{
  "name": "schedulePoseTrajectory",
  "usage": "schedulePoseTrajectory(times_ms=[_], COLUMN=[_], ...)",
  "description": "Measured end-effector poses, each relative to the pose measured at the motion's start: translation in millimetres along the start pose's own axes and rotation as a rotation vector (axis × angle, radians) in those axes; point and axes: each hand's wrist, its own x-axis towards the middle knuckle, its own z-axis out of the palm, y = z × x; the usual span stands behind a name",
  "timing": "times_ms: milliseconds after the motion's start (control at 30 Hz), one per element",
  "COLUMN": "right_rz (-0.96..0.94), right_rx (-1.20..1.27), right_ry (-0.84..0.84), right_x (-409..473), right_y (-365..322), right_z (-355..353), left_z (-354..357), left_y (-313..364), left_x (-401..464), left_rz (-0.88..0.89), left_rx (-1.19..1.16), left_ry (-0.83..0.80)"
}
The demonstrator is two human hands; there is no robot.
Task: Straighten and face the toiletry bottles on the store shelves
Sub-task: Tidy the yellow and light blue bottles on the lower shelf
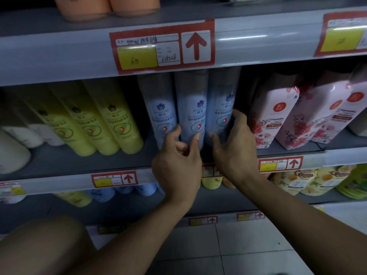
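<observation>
At the centre of the frame, the left hand [179, 157] is curling its fingers round the middle blue bottle [191, 108] while the right hand [233, 143] is grasping the right blue bottle [223, 104], both bottles standing upright on the middle shelf [79, 161].

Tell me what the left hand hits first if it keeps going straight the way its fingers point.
Probably the middle blue bottle: the left hand points up and into the shelf, its fingers already curled at that bottle's lower front. Depth is unclear, so I cannot tell whether the grip has closed.
</observation>
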Motion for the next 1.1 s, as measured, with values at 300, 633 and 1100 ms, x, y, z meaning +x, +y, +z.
schedulePoseTrajectory(times_ms=[300, 633, 1100], right_rz=[0.007, -0.009, 0.006], right_rx=[-0.001, 0.005, -0.004], right_ry=[0.000, 0.005, -0.016], right_x=[-1.1, -2.1, -3.3], right_y=[-1.7, -1.3, 2.0], right_z=[0.7, -0.2, -1.2], left_z=[4.0, 2.0, 6.4], left_y=[3.7, 0.1, 1.4], left_x=[7.4, -0.7, 0.1], left_rz=[-0.089, -0.001, -0.089], left_rx=[-0.004, 0.004, 0.008], left_ry=[0.026, 0.032, 0.048])
